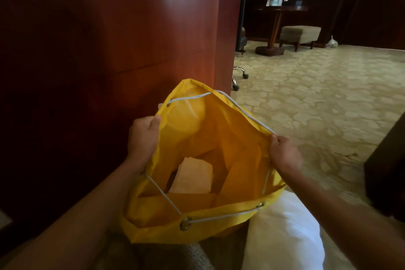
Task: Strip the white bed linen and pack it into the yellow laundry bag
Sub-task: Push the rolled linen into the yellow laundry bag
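The yellow laundry bag [232,151] hangs wide open in front of me, its white drawstring running round the rim through metal eyelets. My left hand [143,138] grips the left edge of the rim. My right hand [283,153] pinches the right edge. Deep inside the bag lies a folded pale piece of white linen [192,176]. Below the bag at the lower right, a bundle of white linen [282,232] lies outside it.
A tall red-brown wooden panel [122,35] stands close on the left. Patterned beige carpet [324,94] stretches to the right. Far back are a round pedestal table [278,11], an upholstered stool [300,34] and office chair casters [240,76]. Dark furniture [388,173] edges in at right.
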